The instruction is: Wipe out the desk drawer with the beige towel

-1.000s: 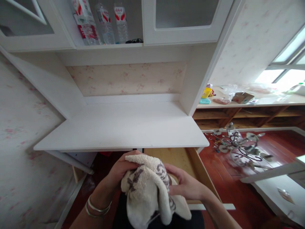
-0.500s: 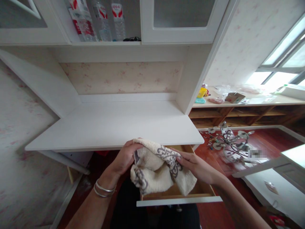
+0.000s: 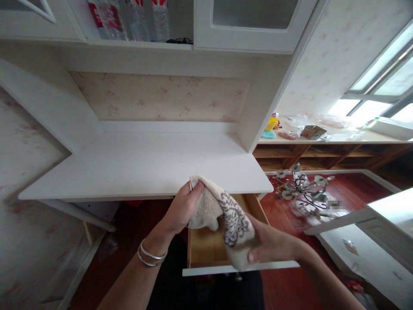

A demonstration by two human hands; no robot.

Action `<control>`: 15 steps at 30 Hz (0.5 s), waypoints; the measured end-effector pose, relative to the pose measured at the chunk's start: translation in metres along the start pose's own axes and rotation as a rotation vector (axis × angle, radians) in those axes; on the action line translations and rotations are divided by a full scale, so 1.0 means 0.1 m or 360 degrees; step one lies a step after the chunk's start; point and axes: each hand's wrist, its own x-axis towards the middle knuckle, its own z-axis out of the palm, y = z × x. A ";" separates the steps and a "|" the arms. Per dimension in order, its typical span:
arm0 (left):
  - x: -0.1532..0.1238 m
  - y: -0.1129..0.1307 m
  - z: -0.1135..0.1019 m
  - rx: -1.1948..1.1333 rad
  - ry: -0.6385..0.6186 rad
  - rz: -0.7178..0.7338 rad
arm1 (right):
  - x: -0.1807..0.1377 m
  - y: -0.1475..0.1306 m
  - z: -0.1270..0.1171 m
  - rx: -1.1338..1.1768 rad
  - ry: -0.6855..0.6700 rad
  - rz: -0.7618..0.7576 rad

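My left hand [image 3: 183,209] pinches the patterned towel [image 3: 236,217] near the desk [image 3: 145,168] front edge; my right hand [image 3: 274,241] clasps its lower end.

Bare left hand [image 3: 183,206] pinched, thumb [image 3: 196,190] uppermost, by the front edge of the flat white desk [image 3: 151,165]; bare right hand [image 3: 272,241] lower in view, grasping, thumb pointing leftward; both forearms [image 3: 134,265] angled inward.

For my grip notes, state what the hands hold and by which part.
A cloth: the left hand pinches its upper end, near the edge; the right hand, slightly blurred, holds the lower end.
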 end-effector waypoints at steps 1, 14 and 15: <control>-0.03 0.01 -0.02 -0.0038 0.0020 -0.0030 | 0.04 0.08 0.15 -0.0025 -0.0002 0.0001; -0.30 0.12 -0.81 0.0000 0.0399 -0.0515 | 0.00 0.39 0.29 0.1163 0.0425 0.0439; -0.31 0.02 -0.86 -0.0084 0.0409 -0.0572 | 0.05 0.39 0.28 0.1130 0.0438 0.0479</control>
